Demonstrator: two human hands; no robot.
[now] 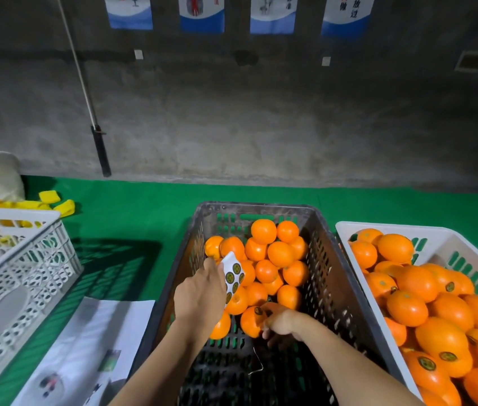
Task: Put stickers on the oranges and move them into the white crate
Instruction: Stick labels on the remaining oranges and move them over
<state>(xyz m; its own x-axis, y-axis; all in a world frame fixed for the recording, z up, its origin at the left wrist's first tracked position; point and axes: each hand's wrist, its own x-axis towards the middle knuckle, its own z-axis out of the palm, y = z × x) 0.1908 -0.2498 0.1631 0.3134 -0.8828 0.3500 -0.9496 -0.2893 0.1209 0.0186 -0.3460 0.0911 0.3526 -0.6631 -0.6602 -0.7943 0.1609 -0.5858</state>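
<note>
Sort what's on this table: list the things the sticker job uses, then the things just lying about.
In use:
sticker sheet, held in the left hand
stickered orange, held by the right hand
dark crate of oranges
white crate on the right

Lying about:
perforated white crate on the left
printed sheets
yellow pieces

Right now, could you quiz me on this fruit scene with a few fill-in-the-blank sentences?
1. The left hand holds a sheet of ____.
2. The right hand touches a stickered orange inside the ____ crate.
3. The white crate of oranges stands to the ____ of that crate.

Missing words: stickers; black; right
</note>
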